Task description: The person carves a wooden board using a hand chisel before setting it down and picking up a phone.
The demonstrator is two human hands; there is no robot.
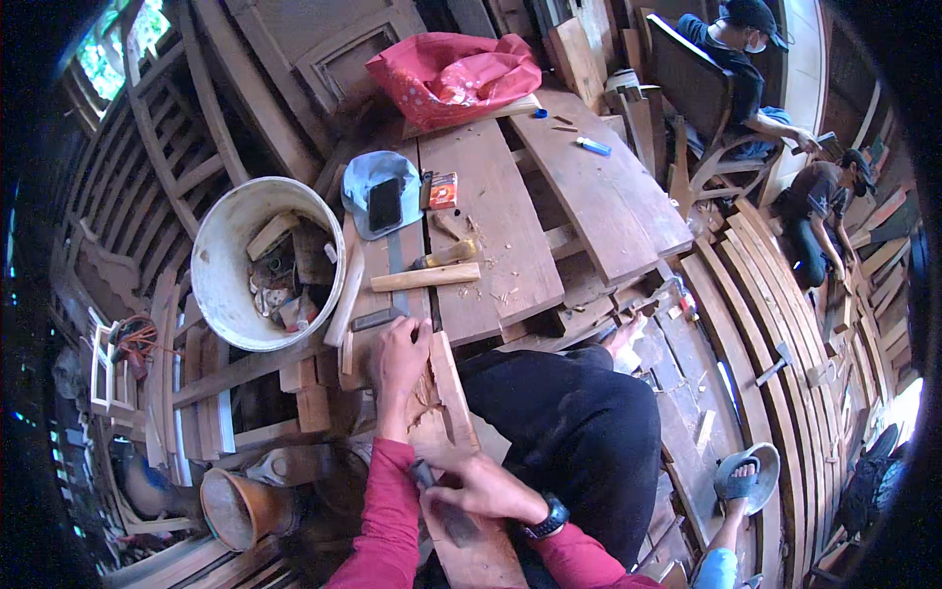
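Now your left hand [395, 365] has its fingers closed on the upper end of the wooden board [488, 562], beside your leg [589, 432]; your blurred right hand [488, 491] meets a dark tool [422, 475], clamped or not I cannot tell. Stiff, fairly heavy wood, likely; hold its sides.

We see a table of brown boards [613, 201] with gaps between them. Right on it we see a blue cap [357, 201], a small orange box [444, 191], a blue lighter [593, 146], a wooden stick [425, 278] and wood bits [502, 295].
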